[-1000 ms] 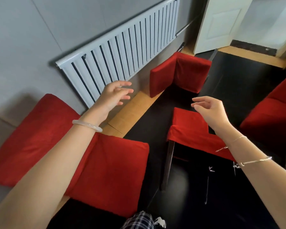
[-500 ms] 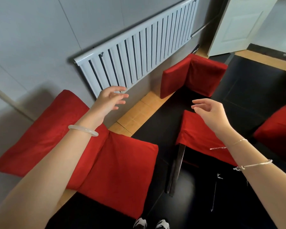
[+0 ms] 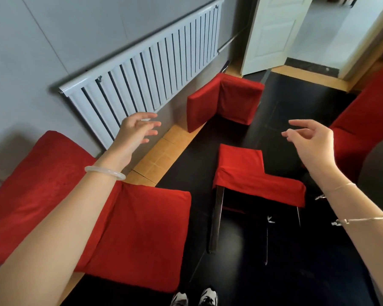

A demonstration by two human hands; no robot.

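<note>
Count: four red-covered chairs, one radiator, one door, two shoes, two hands.

The near-left chair (image 3: 137, 235) sits at the floor's wall-side edge, its seat partly over the tan tile strip (image 3: 164, 151) that borders the black floor (image 3: 318, 250). The radiator (image 3: 146, 69) hangs on the wall above that strip. The left hand (image 3: 135, 131), with a white bangle (image 3: 105, 172) on the wrist, is raised in front of the radiator's lower end. Its fingers are spread and slightly bent, holding nothing.

The far chair (image 3: 237, 100) stands at the wall-side edge, near the door (image 3: 274, 34). The centre chair (image 3: 241, 168) stands out on the black floor, below and between the two hands and untouched. Strips of black floor separate it from the far chair and from the right chair (image 3: 367, 120).

The right hand (image 3: 312, 142), with two thin chains (image 3: 360, 220) on the forearm, hovers loosely open. Its fingers are curved and grip nothing.

The shoes (image 3: 195, 298) are at the bottom edge.
</note>
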